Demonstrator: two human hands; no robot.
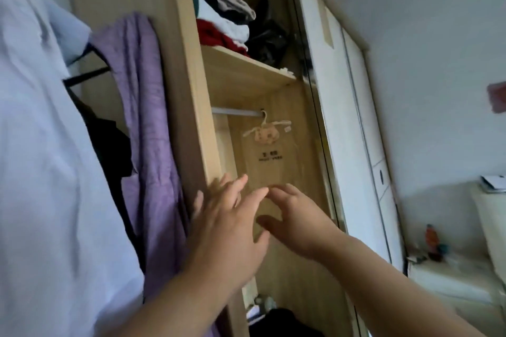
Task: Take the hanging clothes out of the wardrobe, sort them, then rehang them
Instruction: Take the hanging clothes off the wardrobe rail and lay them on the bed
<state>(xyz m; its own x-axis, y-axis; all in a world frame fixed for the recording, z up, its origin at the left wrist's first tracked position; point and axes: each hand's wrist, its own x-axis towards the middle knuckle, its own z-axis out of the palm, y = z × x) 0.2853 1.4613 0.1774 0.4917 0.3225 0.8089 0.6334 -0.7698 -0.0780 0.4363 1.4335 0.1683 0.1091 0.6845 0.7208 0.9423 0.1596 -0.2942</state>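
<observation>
I see L hand & R hand raised before open wardrobe, fingers spread, gripping nothing. Tiny garment hangs on rail inside; purple garment, white shirt hang outside, left

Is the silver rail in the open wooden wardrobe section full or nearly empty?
Nearly empty: the silver rail carries only one small beige garment on a pale hanger.

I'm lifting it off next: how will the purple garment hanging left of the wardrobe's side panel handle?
The purple garment looks thin and heavily creased, so it is probably floppy and light. It hangs long, so it may sway and trail when lifted. The crinkled cloth seems unlikely to slip from a grip.
</observation>
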